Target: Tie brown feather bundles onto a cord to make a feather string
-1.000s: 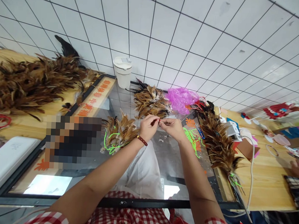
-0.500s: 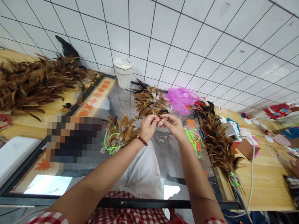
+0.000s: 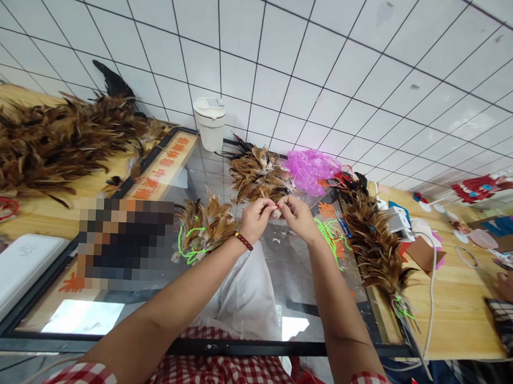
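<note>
My left hand (image 3: 255, 218) and my right hand (image 3: 297, 216) meet above the glass table top (image 3: 278, 262), fingertips pinched together on a small pale thing with a red bit (image 3: 275, 209); I cannot make out what it is. A dark bead bracelet sits on my left wrist. A bundle of brown feathers tied with neon green cord (image 3: 203, 229) lies just left of my left hand. Another brown feather pile (image 3: 257, 175) lies right behind my hands.
A white lidded cup (image 3: 211, 122) stands by the tiled wall. A pink plastic bag (image 3: 311, 169), a long feather string (image 3: 374, 244), green cords (image 3: 331, 236) lie right. A large feather heap (image 3: 57, 141) and white box (image 3: 6, 282) sit left. Another person's hand (image 3: 509, 284) rests far right.
My hands have drawn closer together, fingertips now touching, and the small thing between them has turned slightly. Nothing else on the table has moved.
</note>
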`<state>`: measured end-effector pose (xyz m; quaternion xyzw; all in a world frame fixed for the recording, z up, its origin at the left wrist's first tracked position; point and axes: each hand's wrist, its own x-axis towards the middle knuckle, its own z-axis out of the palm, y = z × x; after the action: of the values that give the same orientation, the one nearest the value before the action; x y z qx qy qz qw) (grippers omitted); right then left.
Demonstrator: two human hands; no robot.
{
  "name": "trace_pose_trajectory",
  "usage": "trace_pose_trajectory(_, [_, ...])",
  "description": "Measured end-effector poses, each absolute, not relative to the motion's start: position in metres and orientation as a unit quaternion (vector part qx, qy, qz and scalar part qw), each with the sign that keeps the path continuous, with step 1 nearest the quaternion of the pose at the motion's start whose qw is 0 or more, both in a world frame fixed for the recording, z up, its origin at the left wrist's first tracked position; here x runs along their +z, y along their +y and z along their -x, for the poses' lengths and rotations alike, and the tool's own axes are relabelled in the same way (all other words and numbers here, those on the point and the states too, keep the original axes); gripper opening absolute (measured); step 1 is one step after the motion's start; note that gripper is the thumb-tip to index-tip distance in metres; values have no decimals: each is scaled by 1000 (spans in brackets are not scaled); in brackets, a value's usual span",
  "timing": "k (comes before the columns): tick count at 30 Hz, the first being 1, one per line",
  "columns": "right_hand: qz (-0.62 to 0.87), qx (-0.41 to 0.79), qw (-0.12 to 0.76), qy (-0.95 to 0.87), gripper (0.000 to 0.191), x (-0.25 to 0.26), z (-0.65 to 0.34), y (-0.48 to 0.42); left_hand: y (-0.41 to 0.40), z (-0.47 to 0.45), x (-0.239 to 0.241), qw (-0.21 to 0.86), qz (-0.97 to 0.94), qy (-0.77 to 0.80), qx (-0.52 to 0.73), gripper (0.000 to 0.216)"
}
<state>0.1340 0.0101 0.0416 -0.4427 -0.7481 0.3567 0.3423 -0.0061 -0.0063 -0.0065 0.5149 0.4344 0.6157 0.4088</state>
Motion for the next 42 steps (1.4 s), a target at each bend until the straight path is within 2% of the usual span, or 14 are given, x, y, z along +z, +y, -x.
trace_pose_trajectory(6, [463,185,318,-806,11,46,-136,11,-8,7,-1,387,-549,405,621,18])
trace_pose_trajectory(11, [459,101,302,-830,9,46,-143,14,-7,8,-5,250,-635,380,624,14])
trace_pose_trajectory(17, [462,87,249,-847,7,49,-147,14,-6,9,-6,181,-663,387,615,10])
trace_pose_trajectory(25, [458,160,200,-851,9,52,-146,12,-6,8,-4,148,-668,388,618,10])
trace_pose_trajectory(31, [583,82,222,-777,10,59,-161,14,-5,7,-7,159,-669,366,628,12])
trace_pose_trajectory(33, [587,138,251,-758,12,60,-167,15,-5,7,-8,163,-661,361,638,12])
trace_pose_trajectory(38, [476,450,286,-700,27,53,-157,15,-4,8,-7,154,-653,364,646,10])
trace_pose_trajectory(42, [447,555,319,-625,32,43,-137,16,-4,8,-5,145,-659,364,642,10])
